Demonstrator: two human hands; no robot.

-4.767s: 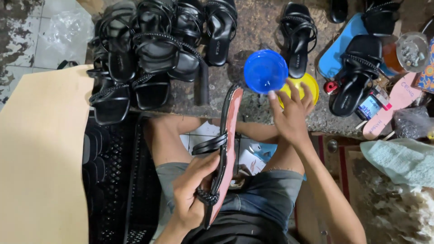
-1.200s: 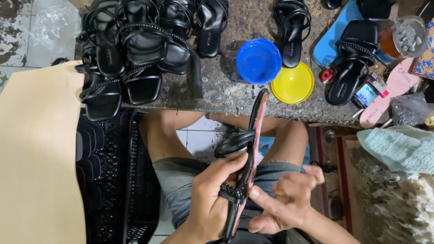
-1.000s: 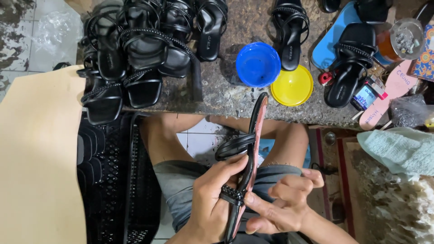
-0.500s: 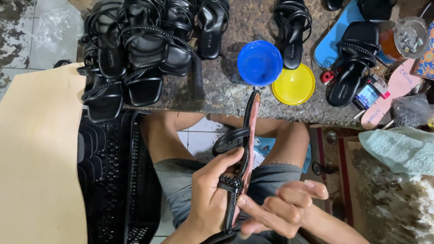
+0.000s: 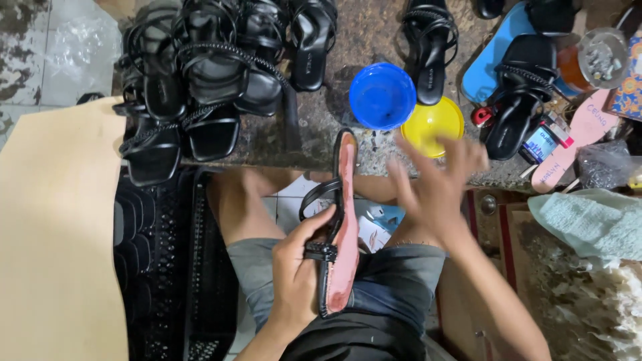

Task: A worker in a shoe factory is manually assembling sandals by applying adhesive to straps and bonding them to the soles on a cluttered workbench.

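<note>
Sandal (image 5: 342, 227) gripped in left hand (image 5: 297, 277), sole up.

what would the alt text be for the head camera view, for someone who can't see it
Seen from above, a seated person's left hand holds a black strappy sandal on edge over their lap, its pink underside showing, while the blurred right hand is raised open near a blue bowl and a yellow bowl. More black sandals crowd the stone ledge ahead.
</note>
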